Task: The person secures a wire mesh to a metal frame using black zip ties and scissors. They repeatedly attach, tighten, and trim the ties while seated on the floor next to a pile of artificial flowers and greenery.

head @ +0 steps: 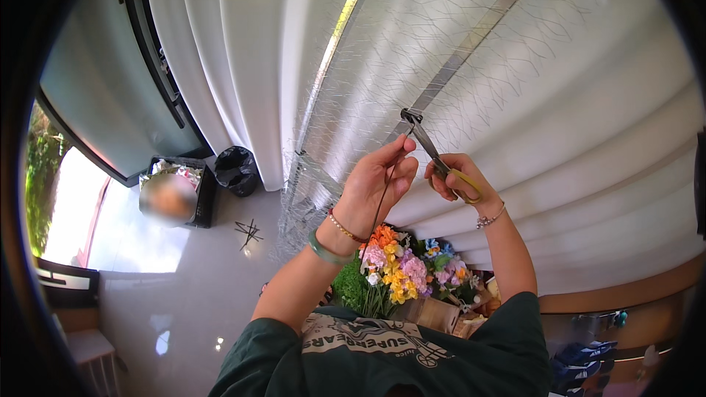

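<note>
My right hand (460, 176) grips a pair of scissors (433, 146) with yellow handles. Their blades reach up to a dark knot of cord or tie (411, 116) on a flat metal bar (449, 69). Pinched between the thumb and fingers of my left hand (386, 168) is a thin black strand (381, 204), whose loose end hangs down past my wrist. The strand's upper end runs to the knot beside the blade tips. Wire mesh (496, 49) stretches around the metal bar. Whether the blades have closed on the strand is too small to tell.
White curtains (253, 66) hang behind the mesh. Below my arms stand bunches of artificial flowers (402, 270). At left are a black crate (205, 198), a black-lined bin (237, 171) and several black strips (249, 233) on the glossy tiled floor (165, 298).
</note>
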Tool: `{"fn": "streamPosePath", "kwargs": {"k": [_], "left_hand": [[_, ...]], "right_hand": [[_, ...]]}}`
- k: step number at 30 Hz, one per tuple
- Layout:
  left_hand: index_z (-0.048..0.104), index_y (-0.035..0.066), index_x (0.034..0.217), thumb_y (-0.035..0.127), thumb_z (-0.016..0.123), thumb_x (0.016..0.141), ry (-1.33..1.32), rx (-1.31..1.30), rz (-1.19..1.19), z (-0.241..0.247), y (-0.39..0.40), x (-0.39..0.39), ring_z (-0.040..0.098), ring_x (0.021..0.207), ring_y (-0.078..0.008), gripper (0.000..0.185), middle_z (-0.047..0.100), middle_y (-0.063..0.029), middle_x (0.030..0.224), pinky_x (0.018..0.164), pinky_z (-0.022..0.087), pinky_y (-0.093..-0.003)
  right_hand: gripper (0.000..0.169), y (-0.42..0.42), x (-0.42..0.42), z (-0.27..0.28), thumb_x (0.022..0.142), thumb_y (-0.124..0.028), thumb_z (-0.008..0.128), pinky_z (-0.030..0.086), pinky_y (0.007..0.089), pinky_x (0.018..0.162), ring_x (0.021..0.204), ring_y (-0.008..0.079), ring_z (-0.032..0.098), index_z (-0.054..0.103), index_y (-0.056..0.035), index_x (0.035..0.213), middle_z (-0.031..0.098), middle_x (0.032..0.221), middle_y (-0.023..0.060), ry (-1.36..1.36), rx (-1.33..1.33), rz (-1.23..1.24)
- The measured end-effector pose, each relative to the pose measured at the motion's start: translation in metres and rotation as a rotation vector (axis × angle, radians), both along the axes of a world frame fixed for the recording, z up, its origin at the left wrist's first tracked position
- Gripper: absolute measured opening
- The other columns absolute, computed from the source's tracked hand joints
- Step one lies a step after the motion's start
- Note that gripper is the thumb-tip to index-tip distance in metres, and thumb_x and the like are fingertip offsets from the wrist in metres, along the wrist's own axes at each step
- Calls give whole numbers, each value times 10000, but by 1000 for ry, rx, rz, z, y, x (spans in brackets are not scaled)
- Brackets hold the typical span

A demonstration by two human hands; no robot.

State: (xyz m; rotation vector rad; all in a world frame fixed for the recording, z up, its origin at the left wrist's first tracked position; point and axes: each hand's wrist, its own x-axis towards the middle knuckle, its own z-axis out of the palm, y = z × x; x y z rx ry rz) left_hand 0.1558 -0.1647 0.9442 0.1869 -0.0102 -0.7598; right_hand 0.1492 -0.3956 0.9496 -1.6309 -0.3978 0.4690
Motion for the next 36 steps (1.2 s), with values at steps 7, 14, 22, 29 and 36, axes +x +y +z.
{"fn": "streamPosePath", "kwargs": {"k": [7,14,22,29,36], "left_hand": [[535,43,914,223,459,1015,-2,64,31,-5,-5,-1,333,552,-95,220,334,31,607,509,311,-218],[541,57,917,228,460,1014,-73,10,36,-11,0,2,342,562,-92,213,344,32,605,512,311,-214],[544,49,914,220,453,1018,-29,-46,39,-8,3,3,332,556,-86,220,339,35,607,502,304,-214],[564,73,910,255,481,1003,-33,70,54,-5,-9,-3,354,544,-68,220,355,46,596,479,311,-205],[566,87,933,269,450,1016,-124,3,9,-13,-21,-5,507,607,-57,232,527,26,677,492,381,-182]], "right_hand": [[585,-3,1,7,793,-560,706,304,187,422,463,38,416,605,-1,935,504,584,-21,-39,-167,-40],[357,0,4,13,824,-377,746,339,181,425,484,18,420,635,-39,861,499,603,-56,-108,-248,-86],[347,1,4,18,814,-361,751,331,186,421,466,16,411,637,-34,842,500,595,-52,-202,-426,-141],[385,-1,9,21,777,-386,777,354,187,443,503,22,427,587,-56,828,493,623,-51,-162,-498,-121],[383,-2,16,23,749,-371,812,330,192,453,522,16,416,583,-66,790,507,634,-66,-121,-338,-53]]}}
